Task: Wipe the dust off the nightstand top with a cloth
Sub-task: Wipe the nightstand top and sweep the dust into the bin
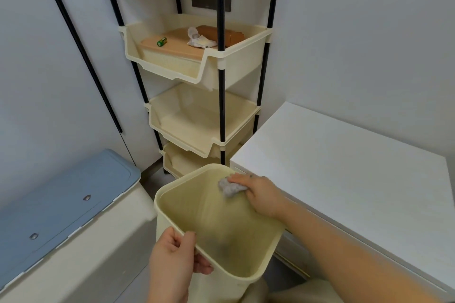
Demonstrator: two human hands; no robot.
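Observation:
The white nightstand top (344,162) fills the right side of the view. My right hand (258,192) is shut on a crumpled grey cloth (230,187) at the nightstand's near left corner, over the far rim of a cream plastic bin (216,219). My left hand (177,261) grips the bin's near rim, thumb inside, holding it tilted against the nightstand's edge. The bin's inside looks bare apart from a dark smudge near the bottom.
A cream tiered shelf rack (204,66) on black poles stands in the corner; its top tray holds a peach-lidded box, a green battery (161,41), a white wrapper and a brown item. A storage box with a blue lid (61,204) sits at the left.

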